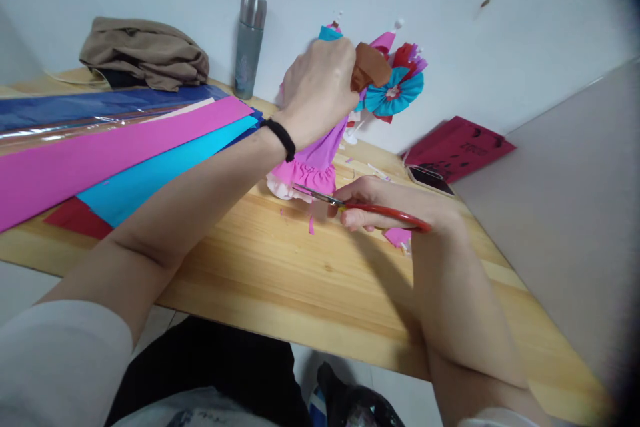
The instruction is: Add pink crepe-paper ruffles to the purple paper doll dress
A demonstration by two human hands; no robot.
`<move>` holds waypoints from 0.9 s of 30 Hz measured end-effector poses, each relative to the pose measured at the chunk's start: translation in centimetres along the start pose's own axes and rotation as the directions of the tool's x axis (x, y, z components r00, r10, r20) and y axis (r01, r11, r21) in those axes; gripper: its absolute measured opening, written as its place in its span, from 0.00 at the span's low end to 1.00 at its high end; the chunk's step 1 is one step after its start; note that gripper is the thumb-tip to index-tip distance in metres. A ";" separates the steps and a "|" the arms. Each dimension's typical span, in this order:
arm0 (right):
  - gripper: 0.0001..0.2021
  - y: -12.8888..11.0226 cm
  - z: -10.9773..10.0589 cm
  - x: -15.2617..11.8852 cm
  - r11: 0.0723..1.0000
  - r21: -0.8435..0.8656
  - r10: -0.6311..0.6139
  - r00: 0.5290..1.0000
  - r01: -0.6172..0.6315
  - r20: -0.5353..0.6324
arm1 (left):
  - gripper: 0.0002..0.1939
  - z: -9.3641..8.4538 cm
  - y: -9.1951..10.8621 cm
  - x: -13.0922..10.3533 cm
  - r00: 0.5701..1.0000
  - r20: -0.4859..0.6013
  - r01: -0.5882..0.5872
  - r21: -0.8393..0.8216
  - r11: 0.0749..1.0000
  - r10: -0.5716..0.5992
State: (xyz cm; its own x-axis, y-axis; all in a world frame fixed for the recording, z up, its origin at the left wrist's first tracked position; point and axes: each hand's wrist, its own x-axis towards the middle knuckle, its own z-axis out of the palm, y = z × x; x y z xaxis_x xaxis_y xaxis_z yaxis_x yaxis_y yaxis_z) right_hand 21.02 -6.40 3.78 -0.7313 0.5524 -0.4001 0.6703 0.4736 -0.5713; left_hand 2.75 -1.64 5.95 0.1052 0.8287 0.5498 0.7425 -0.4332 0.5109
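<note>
My left hand [323,80] is closed around the upper part of a paper figure. Below it hangs the figure's purple dress [325,145] with a pink ruffle [313,177] and a pale, light-pink layer [283,188] at the hem. Brown paper [370,68] shows beside my knuckles. My right hand [370,203] holds red-handled scissors [390,212], their blades against the hem. A pink scrap [311,224] hangs or lies just under the blades; which, I cannot tell. Behind to the right stands a blue paper flower [395,92].
Long pink [125,140] and blue [165,170] paper sheets lie at the left. A grey bottle [249,47] and brown cloth [145,50] stand near the wall. At the right are a phone [431,180], a red bag [465,147] and pink scraps [399,236].
</note>
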 end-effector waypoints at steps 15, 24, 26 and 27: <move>0.39 0.1 0.1 0.3 0.997 -0.071 -0.003 0.999 0.000 -0.042 | 0.22 0.5 0.2 0.1 0.999 -0.035 -0.025 0.181 0.983 0.032; 0.39 -0.8 0.1 0.1 0.997 -0.064 0.029 0.998 -0.032 -0.056 | 0.19 0.6 -0.1 0.4 0.997 -0.050 -0.053 0.161 0.986 0.062; 0.39 -0.9 0.1 0.0 0.996 -0.073 0.045 0.997 -0.049 -0.061 | 0.19 0.6 -0.2 0.3 0.996 -0.051 -0.060 0.148 0.987 0.068; 0.39 -0.9 0.1 0.0 0.995 -0.076 0.052 0.997 -0.057 -0.062 | 0.19 0.6 -0.2 0.3 0.997 -0.049 -0.057 0.145 0.988 0.065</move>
State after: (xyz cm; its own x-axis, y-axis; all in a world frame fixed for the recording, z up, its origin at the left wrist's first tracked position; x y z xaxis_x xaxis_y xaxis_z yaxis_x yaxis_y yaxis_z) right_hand 20.45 -6.90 4.20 -0.6862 0.6176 -0.3844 0.7184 0.4923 -0.4915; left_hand 3.04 -1.12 5.65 0.1207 0.7804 0.6135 0.8233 -0.4239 0.3773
